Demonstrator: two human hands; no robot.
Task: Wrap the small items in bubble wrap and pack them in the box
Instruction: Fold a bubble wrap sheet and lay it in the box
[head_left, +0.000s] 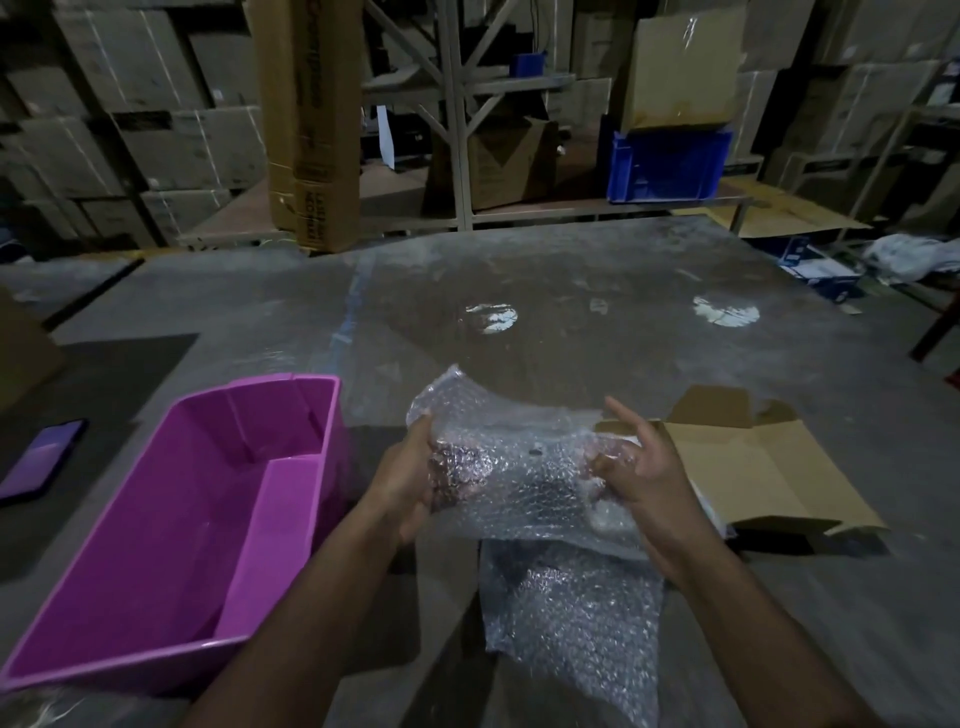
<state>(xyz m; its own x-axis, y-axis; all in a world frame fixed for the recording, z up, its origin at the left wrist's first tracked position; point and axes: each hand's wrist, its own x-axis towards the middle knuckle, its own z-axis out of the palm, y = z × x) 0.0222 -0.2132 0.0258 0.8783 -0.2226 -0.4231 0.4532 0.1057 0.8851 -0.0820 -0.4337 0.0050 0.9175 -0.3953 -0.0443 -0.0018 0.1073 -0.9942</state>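
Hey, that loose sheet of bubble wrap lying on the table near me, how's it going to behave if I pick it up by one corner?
The loose bubble wrap sheet will probably flop and drape, since it already lies crumpled and uneven. It looks thin and see-through, so likely very light. Its glossy film may slip a little between fingertips.

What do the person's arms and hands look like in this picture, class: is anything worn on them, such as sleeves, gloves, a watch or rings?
Both forearms are bare up to the picture's lower edge, with no sleeves showing. The left hand and right hand wear no gloves. No watch, bracelet or ring shows on either wrist or on the visible fingers, though the dim light could hide small details.
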